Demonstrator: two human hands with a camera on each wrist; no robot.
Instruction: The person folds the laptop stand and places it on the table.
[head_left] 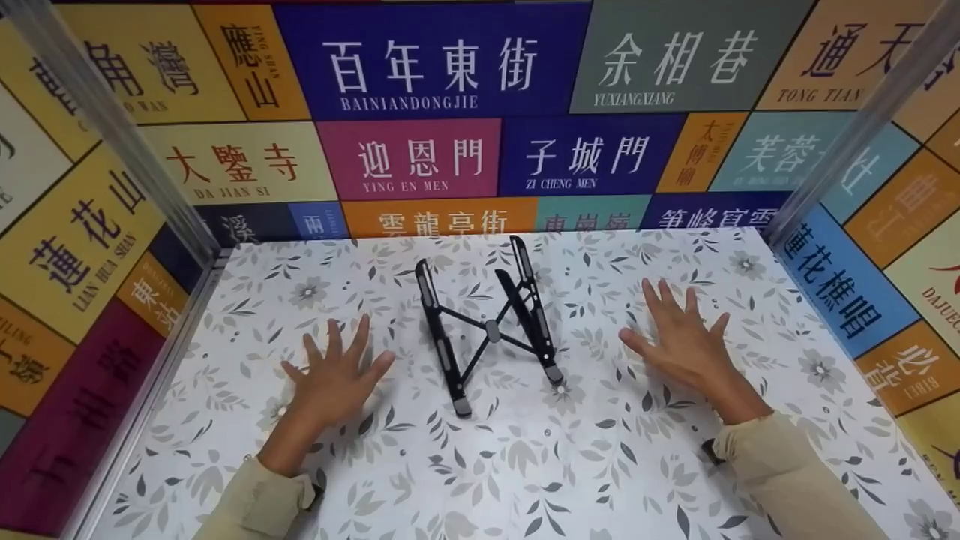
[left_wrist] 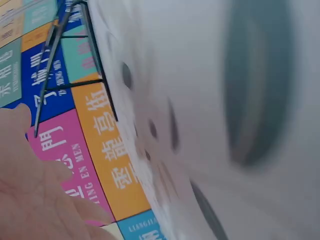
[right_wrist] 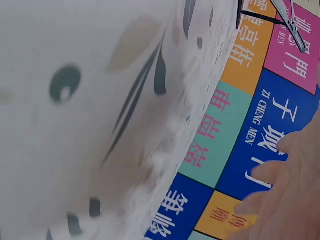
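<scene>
A black folding laptop stand (head_left: 493, 330) is set up on the table, its crossed struts joining two long side arms with grey pads. To its left, my left hand (head_left: 334, 382) is spread out, palm toward the table, apart from the stand. My right hand (head_left: 686, 345) lies to the right of the stand with its fingers fanned. Neither hand holds anything. In the left wrist view, part of the left hand (left_wrist: 40, 190) shows at the lower left and the stand (left_wrist: 75, 65) at the top. The right wrist view has the right hand (right_wrist: 290, 185) at the lower right.
The white table (head_left: 480, 480) has a grey leaf and flower print. Behind it rises a wall (head_left: 450, 75) of coloured panels with Chinese lettering, continuing along both sides. Clear upright edges stand at the table's back left corner (head_left: 214, 244) and back right corner (head_left: 772, 232).
</scene>
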